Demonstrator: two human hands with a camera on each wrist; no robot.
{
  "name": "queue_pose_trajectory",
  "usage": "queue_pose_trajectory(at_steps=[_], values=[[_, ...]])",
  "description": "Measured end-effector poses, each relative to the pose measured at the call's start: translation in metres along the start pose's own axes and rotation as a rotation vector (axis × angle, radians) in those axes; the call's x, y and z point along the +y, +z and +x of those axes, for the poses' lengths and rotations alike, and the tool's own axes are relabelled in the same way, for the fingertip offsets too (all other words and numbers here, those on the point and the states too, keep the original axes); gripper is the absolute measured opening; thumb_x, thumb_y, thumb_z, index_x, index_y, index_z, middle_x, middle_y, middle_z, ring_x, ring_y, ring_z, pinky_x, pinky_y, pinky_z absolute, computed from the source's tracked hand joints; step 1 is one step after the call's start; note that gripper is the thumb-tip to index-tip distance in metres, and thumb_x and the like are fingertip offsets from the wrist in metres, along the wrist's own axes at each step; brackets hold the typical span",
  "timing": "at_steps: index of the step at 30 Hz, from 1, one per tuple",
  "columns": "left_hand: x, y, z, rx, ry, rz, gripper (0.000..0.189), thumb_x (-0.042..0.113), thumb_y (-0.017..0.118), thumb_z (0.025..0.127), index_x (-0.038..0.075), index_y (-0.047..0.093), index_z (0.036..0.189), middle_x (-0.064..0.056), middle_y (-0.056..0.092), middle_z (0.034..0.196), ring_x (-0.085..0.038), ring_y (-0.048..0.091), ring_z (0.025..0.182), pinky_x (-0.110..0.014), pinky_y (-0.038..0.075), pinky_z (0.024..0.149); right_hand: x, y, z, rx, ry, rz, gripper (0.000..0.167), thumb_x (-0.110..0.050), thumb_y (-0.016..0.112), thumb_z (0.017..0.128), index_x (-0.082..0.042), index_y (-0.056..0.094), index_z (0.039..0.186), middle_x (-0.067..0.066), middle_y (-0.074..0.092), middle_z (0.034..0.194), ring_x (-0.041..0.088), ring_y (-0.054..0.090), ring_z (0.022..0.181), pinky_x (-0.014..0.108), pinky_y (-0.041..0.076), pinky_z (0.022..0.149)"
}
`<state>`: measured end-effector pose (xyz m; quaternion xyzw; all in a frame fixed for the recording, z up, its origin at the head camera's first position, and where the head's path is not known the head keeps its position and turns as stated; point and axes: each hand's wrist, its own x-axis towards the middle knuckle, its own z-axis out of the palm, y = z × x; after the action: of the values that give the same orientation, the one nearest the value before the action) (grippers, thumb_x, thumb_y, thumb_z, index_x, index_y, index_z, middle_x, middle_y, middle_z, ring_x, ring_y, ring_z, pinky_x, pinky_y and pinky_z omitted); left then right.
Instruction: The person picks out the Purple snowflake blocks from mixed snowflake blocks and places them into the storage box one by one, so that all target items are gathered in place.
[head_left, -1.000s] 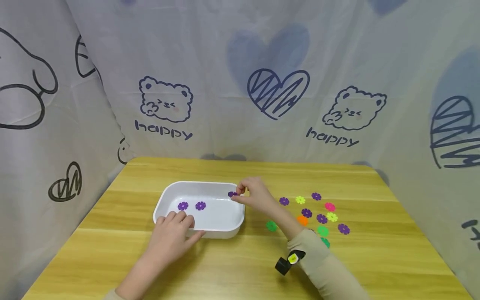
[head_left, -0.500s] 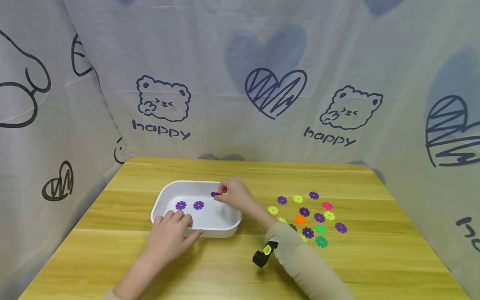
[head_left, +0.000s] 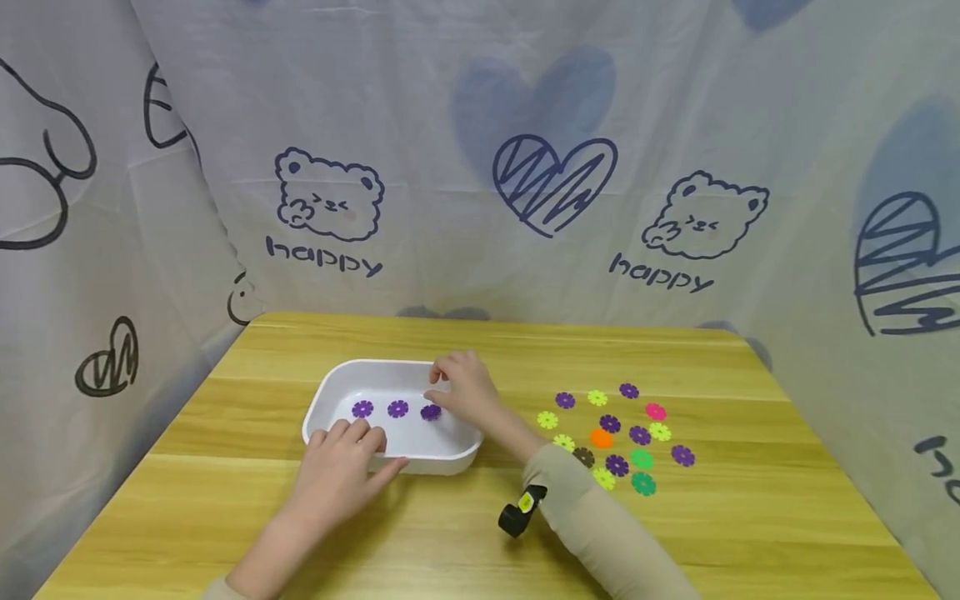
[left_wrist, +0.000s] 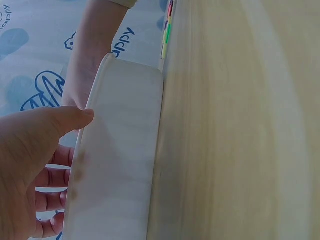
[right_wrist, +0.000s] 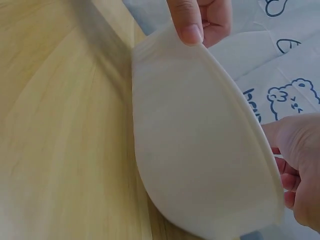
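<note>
A white plastic tray (head_left: 438,467) stands on the table, its near rim held by my left hand (head_left: 341,471). In the left wrist view the thumb of the left hand (left_wrist: 40,150) lies on the rim, with the other fingers over the inner side. Three purple snowflake discs lie in a row inside: left disc (head_left: 363,409), middle disc (head_left: 397,409), right disc (head_left: 431,412). Over the tray's right end hovers my right hand (head_left: 468,390), thumb and fingers apart, just above the right disc. From the right wrist view, the tray wall (right_wrist: 200,135) hides the discs.
Right of the tray, several loose snowflake discs are scattered, among them a pink disc (head_left: 656,412), an orange disc (head_left: 602,438), a dark green disc (head_left: 643,483) and a purple disc (head_left: 683,456). A printed cloth (head_left: 435,250) hangs behind the wooden table (head_left: 420,542).
My right hand has moved left over the tray and let go of a purple snowflake disc, which is now third in the row. The left hand has stayed on the rim.
</note>
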<state>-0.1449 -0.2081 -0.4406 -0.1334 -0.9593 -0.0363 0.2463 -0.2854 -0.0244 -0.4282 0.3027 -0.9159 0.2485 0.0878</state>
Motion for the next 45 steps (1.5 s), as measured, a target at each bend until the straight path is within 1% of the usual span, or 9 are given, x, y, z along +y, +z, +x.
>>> queue_pose_trajectory(at_steps=[4, 11, 15, 20, 28, 32, 36, 42, 45], values=[[0.000, 0.000, 0.001, 0.010, 0.007, 0.003, 0.039, 0.053, 0.073, 0.079, 0.018, 0.057, 0.079, 0.005, 0.051, 0.077, -0.016, 0.044, 0.071, -0.031, 0.031, 0.064, 0.011, -0.008, -0.008, 0.031, 0.017, 0.057, 0.020, -0.026, 0.078, 0.082, -0.012, 0.065, 0.088, 0.007, 0.062, 0.094, 0.019, 0.051, 0.093, 0.035, 0.043, 0.086], [0.001, 0.000, 0.001, -0.011, -0.011, -0.015, 0.037, 0.052, 0.073, 0.079, 0.018, 0.057, 0.080, 0.005, 0.052, 0.078, -0.016, 0.044, 0.072, -0.031, 0.032, 0.066, 0.037, -0.031, -0.026, 0.106, 0.054, 0.176, 0.017, -0.019, 0.078, 0.081, -0.010, 0.065, 0.087, 0.012, 0.062, 0.096, 0.026, 0.051, 0.098, 0.041, 0.041, 0.090], [0.001, 0.000, 0.000, -0.018, -0.014, -0.024, 0.037, 0.052, 0.073, 0.080, 0.018, 0.057, 0.080, 0.005, 0.051, 0.078, -0.015, 0.044, 0.072, -0.031, 0.031, 0.066, 0.054, -0.045, -0.037, 0.135, 0.110, 0.207, 0.017, -0.018, 0.077, 0.081, -0.009, 0.065, 0.089, 0.012, 0.061, 0.099, 0.029, 0.051, 0.103, 0.046, 0.041, 0.093], [0.001, -0.001, 0.000, -0.004, -0.008, -0.018, 0.038, 0.052, 0.074, 0.079, 0.018, 0.057, 0.079, 0.005, 0.051, 0.077, -0.016, 0.044, 0.072, -0.031, 0.031, 0.065, 0.078, -0.057, -0.048, 0.153, 0.194, 0.241, 0.017, -0.019, 0.076, 0.084, -0.009, 0.065, 0.093, 0.011, 0.061, 0.104, 0.031, 0.049, 0.111, 0.050, 0.040, 0.097], [0.002, -0.002, 0.001, -0.012, -0.010, -0.015, 0.037, 0.052, 0.073, 0.079, 0.018, 0.057, 0.080, 0.005, 0.052, 0.078, -0.016, 0.045, 0.072, -0.031, 0.032, 0.066, 0.124, -0.064, -0.060, 0.217, 0.237, 0.223, 0.018, -0.016, 0.076, 0.084, -0.005, 0.065, 0.094, 0.013, 0.059, 0.097, 0.033, 0.051, 0.103, 0.046, 0.038, 0.090], [0.003, -0.001, 0.000, -0.016, -0.013, -0.012, 0.037, 0.052, 0.073, 0.079, 0.018, 0.057, 0.079, 0.005, 0.052, 0.078, -0.016, 0.045, 0.073, -0.031, 0.032, 0.066, 0.144, -0.062, -0.066, 0.214, 0.298, 0.232, 0.018, -0.017, 0.075, 0.084, -0.005, 0.065, 0.094, 0.014, 0.058, 0.097, 0.034, 0.049, 0.103, 0.042, 0.036, 0.089], [0.004, 0.000, 0.000, -0.014, -0.012, -0.009, 0.038, 0.053, 0.073, 0.079, 0.019, 0.057, 0.079, 0.006, 0.050, 0.077, -0.016, 0.045, 0.073, -0.031, 0.032, 0.065, 0.158, -0.059, -0.072, 0.173, 0.340, 0.214, 0.021, -0.018, 0.075, 0.084, -0.004, 0.065, 0.096, 0.015, 0.058, 0.098, 0.032, 0.048, 0.101, 0.041, 0.035, 0.087], [0.004, 0.001, 0.002, -0.011, -0.021, -0.005, 0.038, 0.053, 0.073, 0.079, 0.019, 0.057, 0.078, 0.006, 0.047, 0.076, -0.016, 0.042, 0.072, -0.032, 0.031, 0.065, 0.169, -0.061, -0.075, 0.073, 0.379, 0.185, 0.033, -0.023, 0.075, 0.084, -0.003, 0.065, 0.109, 0.017, 0.059, 0.103, 0.034, 0.046, 0.103, 0.043, 0.036, 0.085], [0.003, 0.001, 0.001, -0.001, -0.020, -0.004, 0.037, 0.052, 0.073, 0.079, 0.019, 0.057, 0.078, 0.006, 0.047, 0.076, -0.016, 0.043, 0.071, -0.032, 0.031, 0.065, 0.172, -0.059, -0.076, 0.043, 0.377, 0.151, 0.034, -0.024, 0.075, 0.084, -0.003, 0.066, 0.110, 0.018, 0.060, 0.104, 0.034, 0.046, 0.103, 0.044, 0.036, 0.085]])
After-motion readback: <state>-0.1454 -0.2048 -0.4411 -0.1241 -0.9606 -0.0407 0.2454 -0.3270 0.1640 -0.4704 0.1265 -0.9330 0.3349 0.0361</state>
